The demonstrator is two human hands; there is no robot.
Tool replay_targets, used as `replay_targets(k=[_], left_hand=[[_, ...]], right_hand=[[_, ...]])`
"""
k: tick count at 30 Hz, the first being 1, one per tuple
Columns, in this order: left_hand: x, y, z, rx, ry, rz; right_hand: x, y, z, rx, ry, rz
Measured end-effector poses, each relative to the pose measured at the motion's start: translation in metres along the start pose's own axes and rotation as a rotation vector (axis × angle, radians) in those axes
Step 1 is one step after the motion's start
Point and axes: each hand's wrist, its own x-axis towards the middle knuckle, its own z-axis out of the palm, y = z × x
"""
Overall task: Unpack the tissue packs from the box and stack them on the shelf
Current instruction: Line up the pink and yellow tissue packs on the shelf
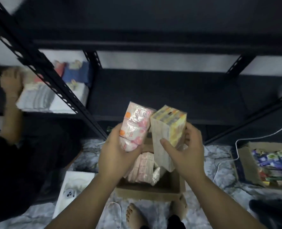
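The left hand grips a pink-and-white plastic tissue pack; the right hand grips a yellow-and-beige tissue pack, both held above the open brown cardboard box, where more pink packs lie. Behind stands a dark metal shelf, on a grey marbled floor. The print on the packs is too blurred to read

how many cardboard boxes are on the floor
2. One box sits open below the hands with tissue packs inside; the other box is at the right edge, partly cut off.
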Motion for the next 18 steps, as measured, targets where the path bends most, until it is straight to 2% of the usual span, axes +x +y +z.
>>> replay_targets(k=[8, 18], left_hand=[[0.008, 0.107, -0.077, -0.057, 0.071, 0.259], [0.056, 0.227, -0.133, -0.074, 0.264, 0.511]], right_hand=[[0.011, -0.125, -0.060, 0.106, 0.134, -0.162], [0.090, -0.234, -0.116, 0.172, 0.220, -0.441]])
